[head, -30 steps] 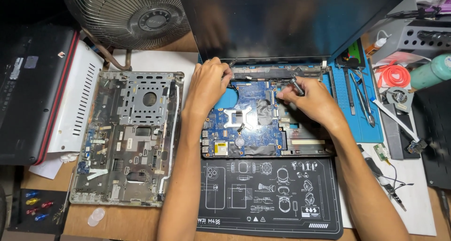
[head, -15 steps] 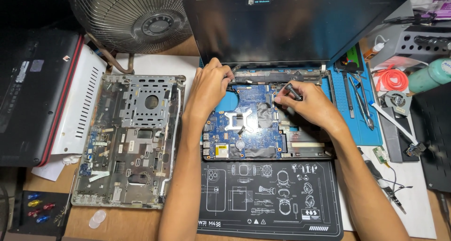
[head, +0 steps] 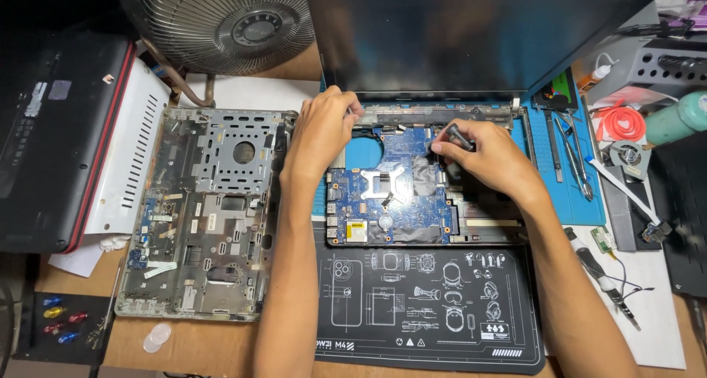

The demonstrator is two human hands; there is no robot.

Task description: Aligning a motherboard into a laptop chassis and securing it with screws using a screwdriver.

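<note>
An opened laptop lies in front of me with its blue motherboard (head: 383,194) bare and its dark screen (head: 471,32) tilted up behind. My left hand (head: 320,131) rests on the upper left corner of the base, by the hinge, fingers curled against the frame. My right hand (head: 482,157) is over the board's upper right part and pinches a small dark tool (head: 458,136), its tip pointing down at the board. What lies under its fingers is hidden.
The removed grey palmrest frame (head: 202,209) lies to the left, beside a closed black laptop (head: 51,135). A fan (head: 221,21) stands behind. A black printed mat (head: 420,304) lies in front. Tweezers (head: 574,153), a screwdriver (head: 600,275) and a teal bottle (head: 681,117) sit right.
My right hand has shifted slightly left and down over the board with the tool. The left hand stays at the hinge corner. The view has shifted a little.
</note>
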